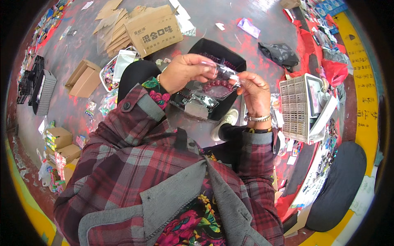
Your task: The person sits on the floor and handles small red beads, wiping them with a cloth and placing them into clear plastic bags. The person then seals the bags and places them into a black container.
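Note:
My left hand (188, 73) and my right hand (253, 92) hold a small see-through plastic bag (225, 73) stretched between their fingertips. Whether anything lies inside the bag is hard to make out. Right below it, a dark red bead bracelet (217, 85) shows in a black open container (236, 61) between my knees. More dark beads lie at its far side. Shiny clear packaging (207, 102) and a pale card (196, 110) rest at the container's near end.
To the right stands a cream plastic crate (293, 108) with things in it. Flattened cardboard and a box (154, 30) lie far left, near an open carton (84, 78) and a white basket (108, 76). A black cushion-like pad (338, 186) sits at the lower right.

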The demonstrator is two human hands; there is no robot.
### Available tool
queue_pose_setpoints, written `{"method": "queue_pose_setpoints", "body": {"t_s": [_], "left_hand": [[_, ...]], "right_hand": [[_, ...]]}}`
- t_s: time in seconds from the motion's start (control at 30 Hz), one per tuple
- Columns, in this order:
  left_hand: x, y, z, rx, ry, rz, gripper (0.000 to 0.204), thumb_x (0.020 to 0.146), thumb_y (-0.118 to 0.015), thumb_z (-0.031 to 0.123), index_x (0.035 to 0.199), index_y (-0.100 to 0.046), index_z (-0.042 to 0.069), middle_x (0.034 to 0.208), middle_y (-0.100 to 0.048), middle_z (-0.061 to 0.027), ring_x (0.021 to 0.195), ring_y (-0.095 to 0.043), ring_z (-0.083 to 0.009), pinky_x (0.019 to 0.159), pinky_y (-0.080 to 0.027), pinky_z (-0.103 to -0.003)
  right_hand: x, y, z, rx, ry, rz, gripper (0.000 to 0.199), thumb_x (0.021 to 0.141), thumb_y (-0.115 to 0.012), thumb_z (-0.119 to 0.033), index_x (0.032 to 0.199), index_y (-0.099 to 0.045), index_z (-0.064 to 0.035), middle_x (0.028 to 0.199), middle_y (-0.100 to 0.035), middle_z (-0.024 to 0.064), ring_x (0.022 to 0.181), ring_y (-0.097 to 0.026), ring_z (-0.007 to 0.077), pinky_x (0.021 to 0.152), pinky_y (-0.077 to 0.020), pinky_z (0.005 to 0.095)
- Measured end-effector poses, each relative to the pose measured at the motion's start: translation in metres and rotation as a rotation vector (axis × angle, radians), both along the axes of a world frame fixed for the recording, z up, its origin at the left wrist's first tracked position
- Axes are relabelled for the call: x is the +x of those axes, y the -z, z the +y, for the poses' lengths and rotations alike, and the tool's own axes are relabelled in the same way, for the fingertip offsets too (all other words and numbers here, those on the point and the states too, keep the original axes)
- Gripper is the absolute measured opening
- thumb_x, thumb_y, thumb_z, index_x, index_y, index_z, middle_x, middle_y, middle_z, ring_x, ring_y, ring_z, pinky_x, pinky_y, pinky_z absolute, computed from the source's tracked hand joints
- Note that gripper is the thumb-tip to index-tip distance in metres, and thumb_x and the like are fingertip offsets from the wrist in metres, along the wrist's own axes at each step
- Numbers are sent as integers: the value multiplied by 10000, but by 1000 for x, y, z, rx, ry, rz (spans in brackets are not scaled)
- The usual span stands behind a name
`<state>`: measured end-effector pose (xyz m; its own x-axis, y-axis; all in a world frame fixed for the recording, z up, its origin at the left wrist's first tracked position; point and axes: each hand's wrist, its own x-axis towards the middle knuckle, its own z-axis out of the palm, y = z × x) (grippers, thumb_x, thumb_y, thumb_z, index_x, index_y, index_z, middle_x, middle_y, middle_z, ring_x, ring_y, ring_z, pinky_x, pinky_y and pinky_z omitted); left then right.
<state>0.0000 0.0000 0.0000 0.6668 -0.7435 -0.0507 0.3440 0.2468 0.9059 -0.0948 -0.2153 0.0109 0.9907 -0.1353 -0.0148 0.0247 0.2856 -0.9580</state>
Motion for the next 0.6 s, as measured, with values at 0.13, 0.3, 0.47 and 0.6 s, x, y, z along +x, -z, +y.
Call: {"method": "queue_pose_setpoints", "body": {"t_s": [0.13,0.3,0.47,0.6], "left_hand": [[-2,-4,1,21,-65,30,216,879,-540,110,1054,-576,-12,935,-643,-105,860,-638,-179,671,-515,-221],[-4,3,0,60,-91,44,246,871,-542,129,1067,-567,-18,894,-643,-114,797,-638,-158,671,-523,-235],[-3,-1,-4,42,-137,44,242,877,-543,143,1054,-572,-19,872,-645,-114,795,-642,-166,678,-528,-241],[-4,-2,-5,69,-199,52,233,876,-555,160,1035,-584,-9,814,-649,-92,737,-649,-159,635,-526,-226]], "right_hand": [[0,-9,11,30,26,47,183,855,-529,-26,1014,-612,10,859,-659,107,767,-642,164,567,-469,210],[-4,-5,14,-134,82,128,169,865,-544,-75,986,-624,11,831,-663,109,742,-642,160,588,-484,219],[4,1,16,-103,156,29,158,865,-562,-96,947,-637,16,787,-660,97,697,-634,138,575,-499,216],[5,-2,20,-107,161,11,162,867,-558,-92,949,-635,25,791,-659,93,690,-630,137,584,-507,221]]}}
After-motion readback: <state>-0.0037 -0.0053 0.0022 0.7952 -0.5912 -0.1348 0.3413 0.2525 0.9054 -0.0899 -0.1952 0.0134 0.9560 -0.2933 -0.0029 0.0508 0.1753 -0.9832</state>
